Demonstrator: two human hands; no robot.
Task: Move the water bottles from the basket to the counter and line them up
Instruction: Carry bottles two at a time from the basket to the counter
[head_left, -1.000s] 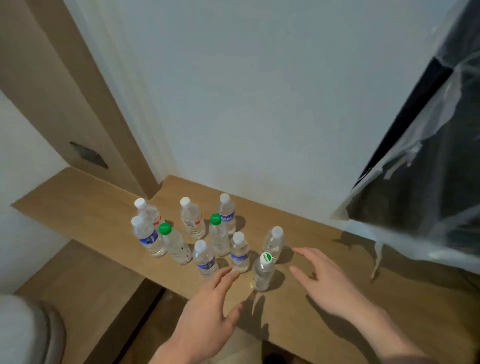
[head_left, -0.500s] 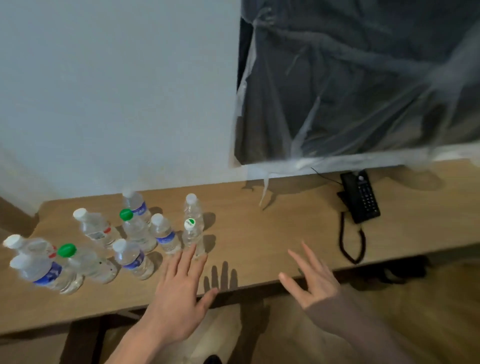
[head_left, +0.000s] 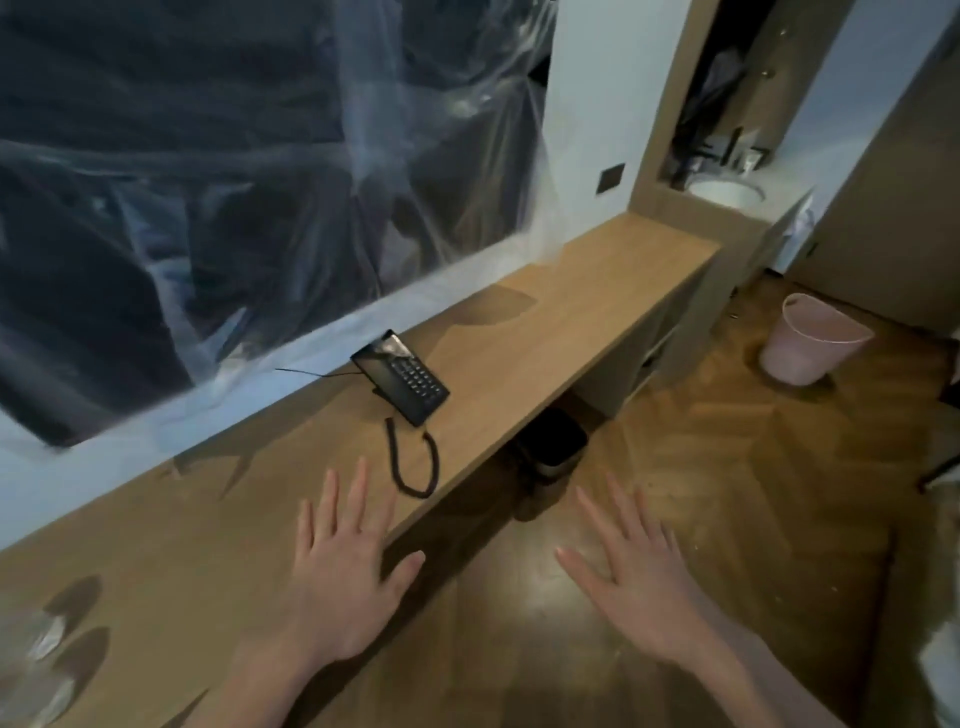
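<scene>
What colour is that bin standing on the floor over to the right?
Pale pink. The bin shows best in the head view, which is the only one.

Matt wood counter (head_left: 545, 332), glossy parquet floor (head_left: 727, 519) (herringbone), crinkled plastic sheet (head_left: 260, 156)

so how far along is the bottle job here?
Done: hard to confirm. Only blurred bottles show at the counter's far left edge, so their lineup can't be judged.

In hand: nothing. Left hand is spread flat over the counter edge, right hand is open over the floor.

Left: no basket is in view, only a pink bin on the floor, so any remaining bottles can't be counted.
</scene>
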